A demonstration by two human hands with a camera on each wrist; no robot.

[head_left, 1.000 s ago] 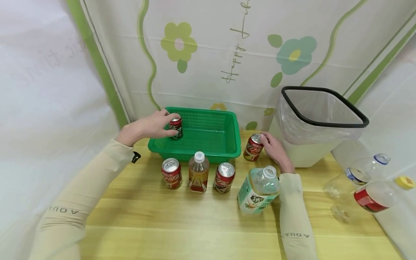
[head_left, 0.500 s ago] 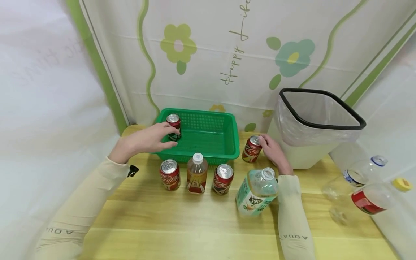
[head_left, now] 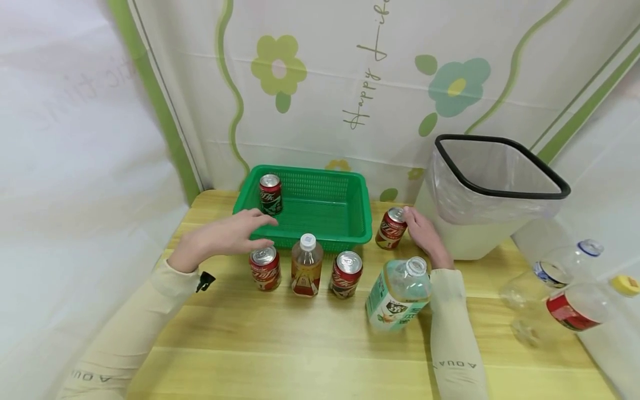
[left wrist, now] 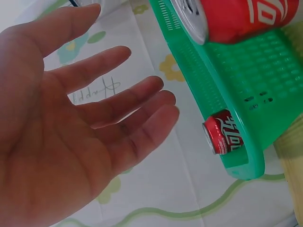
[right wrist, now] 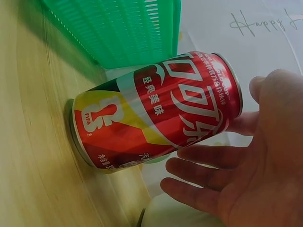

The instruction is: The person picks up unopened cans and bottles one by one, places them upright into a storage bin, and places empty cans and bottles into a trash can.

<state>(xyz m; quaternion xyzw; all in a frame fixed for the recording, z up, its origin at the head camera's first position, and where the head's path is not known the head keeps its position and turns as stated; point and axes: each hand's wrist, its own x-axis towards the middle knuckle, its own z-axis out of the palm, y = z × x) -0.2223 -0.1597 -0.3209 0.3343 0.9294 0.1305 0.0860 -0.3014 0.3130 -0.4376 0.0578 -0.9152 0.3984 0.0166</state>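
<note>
My left hand [head_left: 227, 236] hangs with fingers spread over the front left of the green basket [head_left: 320, 219], holding nothing. Just below it, a red cola can [head_left: 265, 269] stands upright on the table; its top end also shows in the left wrist view. Inside the basket's left end stands another cola can [head_left: 271, 194]. My right hand [head_left: 424, 233] is beside a red cola can [right wrist: 158, 111] standing right of the basket. Its loosely extended fingers [right wrist: 203, 172] lie along the far side of that can, the thumb near the rim without gripping; contact is hard to tell.
A small tea bottle [head_left: 306, 269] and a cola can [head_left: 345, 275] stand before the basket. Nearer is a large green-labelled bottle [head_left: 397, 300]. A lined bin [head_left: 455, 222] stands behind the right hand. Two clear bottles [head_left: 565, 266] [head_left: 575, 305] are at the far right.
My left hand has let go of the can in the basket and drawn back toward the front, over the front-left can. The right hand stays beside its can.
</note>
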